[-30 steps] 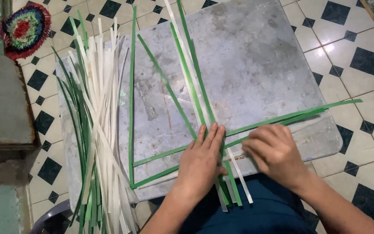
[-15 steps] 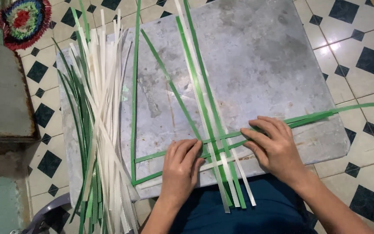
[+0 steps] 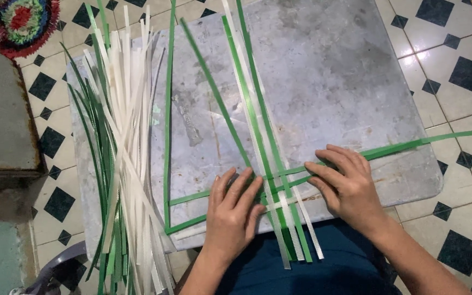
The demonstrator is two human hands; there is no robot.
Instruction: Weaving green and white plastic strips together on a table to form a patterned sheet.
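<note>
Green and white strips lie pinned under both flat, open hands, left and right.

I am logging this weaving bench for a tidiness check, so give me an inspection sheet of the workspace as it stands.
Surface: grey metal board, scuffed and stained, lying over the tiled floor.
Job's things: crossed green and white strips, a few long ones running away from the person, others laid sideways across them.
Clutter: loose bundle of white and green strips along the board's left side.
Grippers: left hand flat, pressing the strips beside the crossing; right hand flat, fingers on the sideways green strips.
Cables: nothing seen.
Surroundings: crocheted round mat at top left, grey block at left.
</note>
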